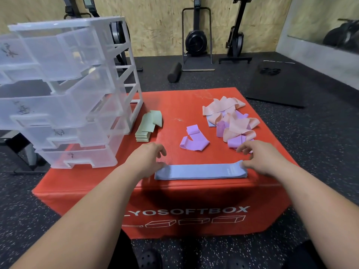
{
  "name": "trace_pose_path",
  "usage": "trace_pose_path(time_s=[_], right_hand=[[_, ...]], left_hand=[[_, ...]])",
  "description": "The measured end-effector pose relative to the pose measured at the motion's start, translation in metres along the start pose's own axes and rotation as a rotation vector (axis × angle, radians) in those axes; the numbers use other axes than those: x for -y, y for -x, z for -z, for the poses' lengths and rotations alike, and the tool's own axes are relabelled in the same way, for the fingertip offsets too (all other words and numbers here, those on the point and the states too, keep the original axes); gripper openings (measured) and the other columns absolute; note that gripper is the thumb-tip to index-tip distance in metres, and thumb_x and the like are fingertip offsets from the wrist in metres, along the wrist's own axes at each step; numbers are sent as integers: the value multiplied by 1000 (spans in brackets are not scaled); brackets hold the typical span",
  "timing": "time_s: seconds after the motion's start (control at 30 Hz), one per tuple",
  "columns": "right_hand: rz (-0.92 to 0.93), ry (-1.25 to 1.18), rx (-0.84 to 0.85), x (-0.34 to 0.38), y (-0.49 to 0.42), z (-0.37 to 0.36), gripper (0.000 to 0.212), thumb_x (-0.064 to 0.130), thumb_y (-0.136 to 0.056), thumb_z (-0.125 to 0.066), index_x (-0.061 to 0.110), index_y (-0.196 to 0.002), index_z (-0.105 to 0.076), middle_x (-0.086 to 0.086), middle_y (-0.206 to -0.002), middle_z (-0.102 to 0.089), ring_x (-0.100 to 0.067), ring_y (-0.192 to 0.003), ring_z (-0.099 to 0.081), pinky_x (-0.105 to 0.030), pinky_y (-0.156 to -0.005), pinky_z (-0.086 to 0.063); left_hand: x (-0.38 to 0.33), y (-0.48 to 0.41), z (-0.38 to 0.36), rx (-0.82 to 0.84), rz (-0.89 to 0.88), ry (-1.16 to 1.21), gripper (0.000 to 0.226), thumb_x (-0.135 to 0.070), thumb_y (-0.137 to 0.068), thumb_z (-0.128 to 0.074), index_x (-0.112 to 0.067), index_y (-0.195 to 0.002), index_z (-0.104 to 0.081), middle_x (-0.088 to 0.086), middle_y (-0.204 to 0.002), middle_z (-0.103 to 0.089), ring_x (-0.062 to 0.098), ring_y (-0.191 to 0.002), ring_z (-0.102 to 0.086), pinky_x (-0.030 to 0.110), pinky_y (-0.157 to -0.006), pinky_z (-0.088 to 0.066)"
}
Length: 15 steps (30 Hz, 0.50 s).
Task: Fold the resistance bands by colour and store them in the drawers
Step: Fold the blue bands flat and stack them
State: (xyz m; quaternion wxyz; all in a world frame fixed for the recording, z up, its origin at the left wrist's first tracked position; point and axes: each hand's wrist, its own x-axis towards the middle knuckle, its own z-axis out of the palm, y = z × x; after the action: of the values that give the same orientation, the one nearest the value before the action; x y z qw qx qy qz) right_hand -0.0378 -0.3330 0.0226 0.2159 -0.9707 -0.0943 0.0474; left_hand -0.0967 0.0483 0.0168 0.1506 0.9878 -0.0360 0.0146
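Blue resistance bands (pixel 200 171), laid flat in a long stack, are seen along the near edge of the red surface (pixel 174 105), a soft box marked in white lettering on its front. The left end of the stack is touched by the thumb of the left hand (pixel 147 156), and the right end, slightly raised, is pressed under the thumb of the right hand (pixel 262 158). The fingers (pixel 160 150) of both hands are held loosely curled above the surface and nothing is gripped by them. A folded stack of green bands (pixel 145 129) is set near the left side, just beside a clear plastic drawer unit (pixel 64 94) whose drawers are pulled out to varying lengths. A loose purple band (pixel 194 142) is left crumpled at the centre, while a tangled pile of pink and purple bands (pixel 231 121) is heaped toward the right, close to the right hand. On the speckled floor behind, a black foam roller (pixel 174 71) and a dark mat (pixel 277 88) are laid out, and exercise machines (pixel 196 39) are stood against the wooden wall.
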Motion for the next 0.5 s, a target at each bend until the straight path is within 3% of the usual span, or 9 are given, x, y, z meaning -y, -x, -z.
trace_pose_path(time_s=[0.1, 0.17, 0.2, 0.3, 0.5], right_hand=[[121, -30, 40, -2, 3, 7, 46, 24, -73, -91, 41, -109, -68, 15, -109, -71, -6, -93, -67, -22, -81, -50], [174, 59, 148, -3, 6, 5, 58, 29, -71, -92, 42, -121, -66, 23, -116, -67, -3, -104, -65, -14, -83, -47], [191, 123, 185, -3, 6, 1, 66, 33, -69, -92, 42, -128, -64, 24, -120, -66, -3, -109, -64, -17, -87, -48], [211, 205, 199, -4, 5, -11, 76, 37, -67, -89, 42, -137, -60, 19, -129, -66, -8, -115, -62, -28, -98, -50], [200, 200, 196, -6, 5, -13, 68, 36, -70, -89, 41, -133, -64, 14, -124, -69, -10, -107, -63, -30, -95, -52]], left_hand=[[1, 3, 0, 107, -78, 6, 53, -44, -81, -85, -31, -129, -65, -11, -120, -65, 13, -107, -62, 34, -90, -54], [0, 6, -3, 215, -114, -39, 71, -50, -74, -89, -35, -138, -60, -13, -127, -60, 13, -113, -58, 36, -95, -53], [-1, 7, -5, 249, -123, -75, 77, -51, -71, -90, -37, -139, -58, -14, -128, -59, 14, -114, -57, 37, -96, -52], [0, 7, -7, 251, -132, -118, 78, -50, -70, -91, -38, -139, -59, -12, -129, -60, 17, -116, -56, 38, -96, -51], [3, 8, -6, 210, -125, -106, 70, -45, -71, -91, -37, -135, -62, -12, -127, -64, 17, -114, -59, 36, -92, -52]])
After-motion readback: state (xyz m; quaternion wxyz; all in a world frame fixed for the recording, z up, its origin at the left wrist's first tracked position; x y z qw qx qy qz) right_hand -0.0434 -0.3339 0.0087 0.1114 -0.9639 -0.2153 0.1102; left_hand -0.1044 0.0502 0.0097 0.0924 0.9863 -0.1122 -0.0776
